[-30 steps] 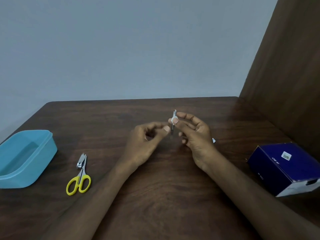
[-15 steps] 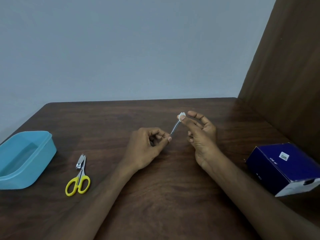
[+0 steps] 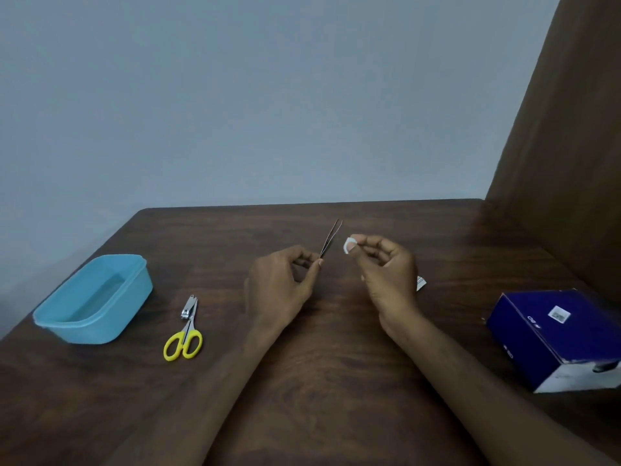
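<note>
**Thin metal tweezers (image 3: 331, 238), small white piece (image 3: 347, 246): held apart above dark wooden counter (image 3: 336, 381)**

Left hand (image 3: 285, 284) pinches tweezers by the base, tips up, slightly spread. Right hand (image 3: 386, 274) fingers pinch the piece just beside the tips, no contact. Suggest: hold tweezers steady, feed piece between tips, squeeze lightly.

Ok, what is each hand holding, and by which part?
The left hand pinches the tweezers by their lower end; the right hand pinches a small white piece between its fingers.
</note>
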`<state>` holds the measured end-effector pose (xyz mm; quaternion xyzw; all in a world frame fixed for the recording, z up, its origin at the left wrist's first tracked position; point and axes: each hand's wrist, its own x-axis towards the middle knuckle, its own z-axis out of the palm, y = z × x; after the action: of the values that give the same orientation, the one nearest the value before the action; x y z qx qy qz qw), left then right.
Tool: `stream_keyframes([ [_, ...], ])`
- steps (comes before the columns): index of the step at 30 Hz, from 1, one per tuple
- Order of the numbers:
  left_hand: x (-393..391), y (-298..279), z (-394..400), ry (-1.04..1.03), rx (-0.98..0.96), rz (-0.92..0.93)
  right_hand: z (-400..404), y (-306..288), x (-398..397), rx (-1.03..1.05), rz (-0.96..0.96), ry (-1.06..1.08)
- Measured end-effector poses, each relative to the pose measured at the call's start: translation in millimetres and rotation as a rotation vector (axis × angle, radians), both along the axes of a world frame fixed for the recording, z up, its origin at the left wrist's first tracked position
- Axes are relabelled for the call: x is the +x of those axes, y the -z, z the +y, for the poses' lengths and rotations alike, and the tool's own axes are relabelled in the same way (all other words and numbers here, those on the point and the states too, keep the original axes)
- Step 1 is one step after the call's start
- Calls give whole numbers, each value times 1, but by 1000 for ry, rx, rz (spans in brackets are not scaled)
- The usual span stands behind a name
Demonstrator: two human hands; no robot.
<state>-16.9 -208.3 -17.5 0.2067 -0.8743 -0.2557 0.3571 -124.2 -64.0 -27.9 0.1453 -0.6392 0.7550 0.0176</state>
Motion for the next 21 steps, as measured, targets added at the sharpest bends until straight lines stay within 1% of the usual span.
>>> stream_keyframes([
  [4,7,-3,8,-82,-199,-41,-1,2,6,100,43,-75],
  [8,22,-3,7,-190,-197,-34,4,-2,9,205,112,-48],
  [12,44,-5,8,-310,-192,-22,9,-6,18,253,130,-157],
  [15,64,-5,8,-355,-308,-1,7,-7,28,282,205,-221],
  [17,84,-9,4,-397,-341,-6,7,-9,34,293,248,-254],
  [21,143,-20,-17,-551,-251,-30,5,-14,46,348,307,-342],
])
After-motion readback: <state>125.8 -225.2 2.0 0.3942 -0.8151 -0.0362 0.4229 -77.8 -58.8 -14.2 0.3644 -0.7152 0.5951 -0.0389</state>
